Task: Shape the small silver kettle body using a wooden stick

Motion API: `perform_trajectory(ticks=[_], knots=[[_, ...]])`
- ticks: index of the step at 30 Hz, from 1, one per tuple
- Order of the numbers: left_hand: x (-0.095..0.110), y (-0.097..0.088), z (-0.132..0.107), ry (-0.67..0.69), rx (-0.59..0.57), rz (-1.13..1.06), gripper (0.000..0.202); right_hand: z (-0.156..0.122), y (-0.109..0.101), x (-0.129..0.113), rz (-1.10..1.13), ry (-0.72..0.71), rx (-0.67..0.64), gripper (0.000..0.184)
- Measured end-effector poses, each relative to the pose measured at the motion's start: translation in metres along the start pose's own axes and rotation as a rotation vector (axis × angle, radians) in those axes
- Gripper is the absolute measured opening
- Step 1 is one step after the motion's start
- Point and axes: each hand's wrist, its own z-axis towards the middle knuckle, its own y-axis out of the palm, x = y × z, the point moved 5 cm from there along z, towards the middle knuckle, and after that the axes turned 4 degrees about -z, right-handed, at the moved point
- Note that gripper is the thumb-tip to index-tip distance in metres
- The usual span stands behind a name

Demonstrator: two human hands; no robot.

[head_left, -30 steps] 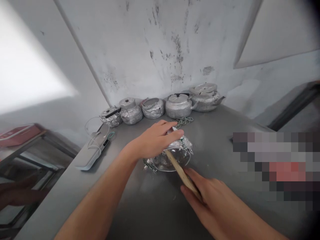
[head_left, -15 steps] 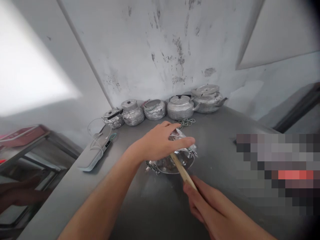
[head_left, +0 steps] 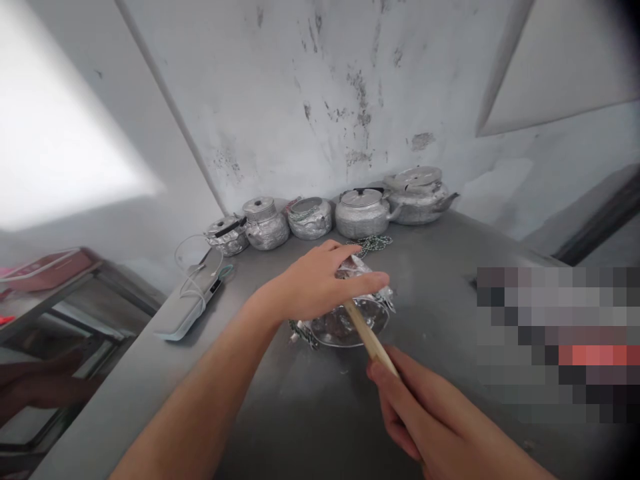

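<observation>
A small dented silvery metal pot (head_left: 325,330) lies on the grey table with its round open mouth facing me. Over its top rests my left hand (head_left: 320,283), holding it, the thumb and a finger stretched across the shiny crumpled metal; the other fingers are hidden behind. My right hand (head_left: 407,400) is closed around a pale wooden stick (head_left: 366,333). The stick slants up and left across the pot's mouth, and its far end disappears under my left hand. Patterned cord (head_left: 304,333) lies at the pot's left side.
Several dented aluminium kettles (head_left: 363,217) line the wall. A dark-and-white cord bundle (head_left: 375,245) lies before them. At the table's left edge is a power bank (head_left: 187,313) with a white cable. A pink basket (head_left: 47,270) stands on a side shelf. A blurred-out patch covers the right.
The stick and my right hand have shifted very slightly. My left hand stays on the pot, which has barely moved.
</observation>
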Motion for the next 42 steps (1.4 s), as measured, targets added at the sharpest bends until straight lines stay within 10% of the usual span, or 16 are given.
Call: perform_trajectory(ticks=[42], knots=[[-0.0002,-0.0018,0.0,0.029,0.019,0.003,0.084,0.0011,-0.0001,-0.0055,-0.067,-0.073,-0.049,0.036]])
